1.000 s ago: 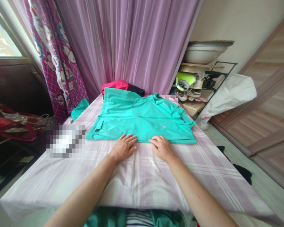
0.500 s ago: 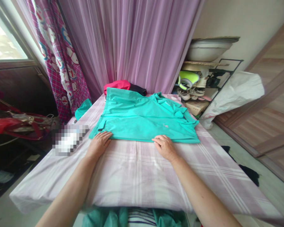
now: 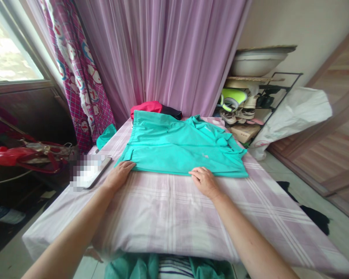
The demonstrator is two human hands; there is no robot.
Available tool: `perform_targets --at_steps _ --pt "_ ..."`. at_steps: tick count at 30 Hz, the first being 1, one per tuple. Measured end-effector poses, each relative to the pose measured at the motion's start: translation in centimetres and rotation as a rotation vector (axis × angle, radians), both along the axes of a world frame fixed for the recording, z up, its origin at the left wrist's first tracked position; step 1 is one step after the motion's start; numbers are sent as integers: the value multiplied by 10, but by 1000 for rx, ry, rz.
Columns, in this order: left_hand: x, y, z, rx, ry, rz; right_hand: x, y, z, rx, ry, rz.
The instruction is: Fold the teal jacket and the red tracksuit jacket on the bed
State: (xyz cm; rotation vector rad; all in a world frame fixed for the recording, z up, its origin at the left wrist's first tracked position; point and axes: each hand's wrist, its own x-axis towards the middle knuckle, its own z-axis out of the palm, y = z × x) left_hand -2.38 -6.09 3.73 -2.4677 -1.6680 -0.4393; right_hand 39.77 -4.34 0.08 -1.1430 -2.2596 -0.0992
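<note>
A turquoise jacket [image 3: 168,149] lies folded on the table, its straight hem at the left and its bunched collar end at the right. A cuff tab [image 3: 128,155] shows near its lower left corner, and a small pale logo sits at the right. My left hand [image 3: 120,173] rests on that lower left corner, fingers stretched out and lying flat on the cloth. At the near edge, right of the middle, my right hand [image 3: 203,180] has its thumb and fingers closed on the jacket's fold.
A plaid cloth covers the table [image 3: 168,217]. A phone [image 3: 97,173], partly blurred out, lies at the left. Red and dark clothing [image 3: 148,106] is behind the jacket, with a turquoise piece [image 3: 106,136] at the left edge. A shoe rack [image 3: 258,102] stands back right.
The view has shifted slightly, so everything sits a little further right. My left hand covers more of the cuff tab's end. The jacket lies as before.
</note>
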Motion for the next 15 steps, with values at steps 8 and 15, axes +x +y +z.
perform_targets --at_steps 8,15 --pt "-11 6 4 49 63 -50 1 2 -2 -6 19 2" --pt "-20 7 -3 -77 41 15 1 3 -3 15 5 -7"
